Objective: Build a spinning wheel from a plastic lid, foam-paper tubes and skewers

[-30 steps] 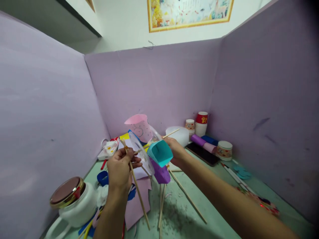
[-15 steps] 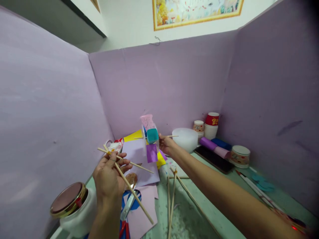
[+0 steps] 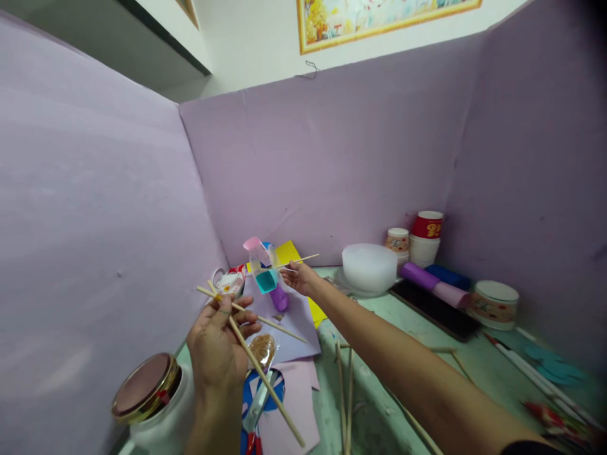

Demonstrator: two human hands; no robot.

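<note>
My left hand (image 3: 213,347) is closed around a pair of crossed wooden sticks (image 3: 270,393), bound near their upper ends with something orange. Their long ends point down and to the right. Farther out, my right hand (image 3: 301,279) pinches a thin wooden stick (image 3: 309,258), which runs to a small wheel with clear sides and coloured cups. A teal cup (image 3: 266,282) faces me, a pink cup (image 3: 253,243) is on top, and a purple cup (image 3: 279,298) hangs below. The wheel is up over the sheets of paper, and my fingers partly hide the stick.
Scissors (image 3: 258,404) and lilac paper (image 3: 289,404) lie below my left hand, beside a lidded white jar (image 3: 165,411). A white bowl (image 3: 370,268), paper cups (image 3: 425,243) and a phone (image 3: 436,309) stand or lie right. More sticks (image 3: 349,404) lie in front.
My right hand has moved left with the wheel, which now sits lower and is tilted and turned. The left hand keeps its hold on the crossed sticks. The view has shifted slightly.
</note>
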